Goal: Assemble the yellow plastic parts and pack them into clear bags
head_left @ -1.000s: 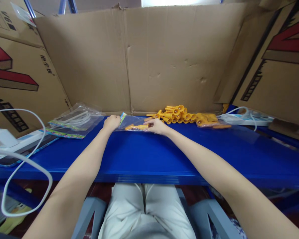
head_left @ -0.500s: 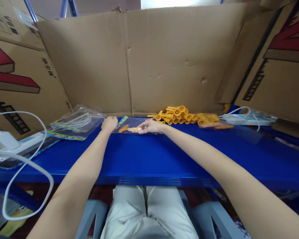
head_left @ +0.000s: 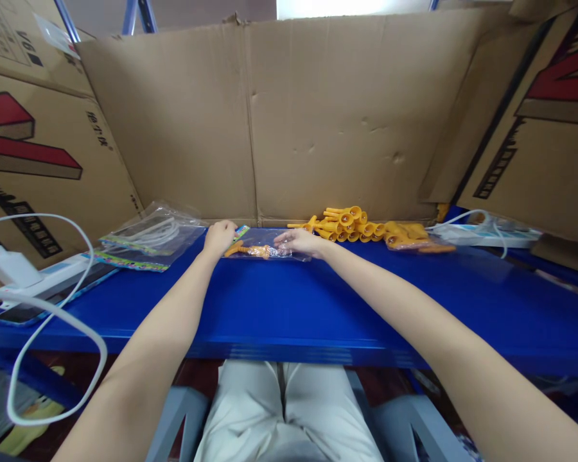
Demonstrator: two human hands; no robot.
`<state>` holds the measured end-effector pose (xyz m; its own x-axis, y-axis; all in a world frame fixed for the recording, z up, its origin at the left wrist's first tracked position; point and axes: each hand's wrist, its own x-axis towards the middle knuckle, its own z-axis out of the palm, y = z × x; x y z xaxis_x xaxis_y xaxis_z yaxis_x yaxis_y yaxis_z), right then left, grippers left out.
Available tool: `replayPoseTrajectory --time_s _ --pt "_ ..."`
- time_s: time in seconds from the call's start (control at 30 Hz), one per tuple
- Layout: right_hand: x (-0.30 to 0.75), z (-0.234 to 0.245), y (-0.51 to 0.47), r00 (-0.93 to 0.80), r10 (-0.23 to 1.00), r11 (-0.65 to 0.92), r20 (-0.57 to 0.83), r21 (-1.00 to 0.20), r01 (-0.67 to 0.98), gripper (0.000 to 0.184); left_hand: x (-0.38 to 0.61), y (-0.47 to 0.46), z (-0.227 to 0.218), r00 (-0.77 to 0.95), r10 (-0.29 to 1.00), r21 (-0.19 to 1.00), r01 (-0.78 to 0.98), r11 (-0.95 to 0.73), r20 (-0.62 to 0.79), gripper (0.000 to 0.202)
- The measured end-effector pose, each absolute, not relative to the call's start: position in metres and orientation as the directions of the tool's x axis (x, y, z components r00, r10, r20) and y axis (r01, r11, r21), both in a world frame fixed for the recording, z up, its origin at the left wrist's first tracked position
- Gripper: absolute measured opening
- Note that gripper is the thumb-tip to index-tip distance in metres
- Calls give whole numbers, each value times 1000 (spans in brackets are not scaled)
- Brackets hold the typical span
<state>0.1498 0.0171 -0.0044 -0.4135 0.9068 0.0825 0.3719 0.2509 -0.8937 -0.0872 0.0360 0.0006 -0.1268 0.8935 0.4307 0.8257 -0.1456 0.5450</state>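
Observation:
A clear plastic bag (head_left: 293, 255) with a colourful printed strip lies flat on the blue shelf top. Inside it shows a small orange plastic piece (head_left: 257, 251), its exact kind too small to tell. My left hand (head_left: 220, 237) is closed at the bag's printed end, fingers curled on its edge. Over the bag's other end, my right hand (head_left: 299, 243) has its fingers stretched out and slightly apart, touching or just above the film. Right behind this hand is a pile of yellow trumpet-shaped plastic pieces (head_left: 349, 224).
More clear bags (head_left: 149, 240) with printed strips lie at the left. Orange pieces in film (head_left: 407, 236) rest right of the pile. White power strips stand at both sides, with a looping white cable (head_left: 60, 311) at left. Cardboard (head_left: 337, 115) walls the back and sides.
My right hand has loosened from the orange piece and shifted slightly right. The piece now lies more exposed inside the bag. My left hand stays at the printed end.

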Motion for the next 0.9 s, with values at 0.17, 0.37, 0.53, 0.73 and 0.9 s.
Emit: replayPoseTrajectory --time_s 0.17,0.37,0.53,0.73,0.9 --pt "184 6 12 -228 918 380 323 -559 737 16 -84 35 -4 7 921 461 864 -201 389 38" --pt "209 -6 5 -180 823 299 539 -142 943 30 -82 31 -1 -53 932 367 926 -89 359 35" --pt "208 -11 1 -252 911 291 326 -78 953 32 -79 23 2 -169 913 249 965 78 370 30" --pt "206 -11 3 -199 928 253 315 -139 957 26 -89 33 -9 -143 930 174 981 88 339 32" --pt "209 -6 7 -103 910 286 402 -427 858 26 -95 45 -19 -132 953 241 968 64 274 30"
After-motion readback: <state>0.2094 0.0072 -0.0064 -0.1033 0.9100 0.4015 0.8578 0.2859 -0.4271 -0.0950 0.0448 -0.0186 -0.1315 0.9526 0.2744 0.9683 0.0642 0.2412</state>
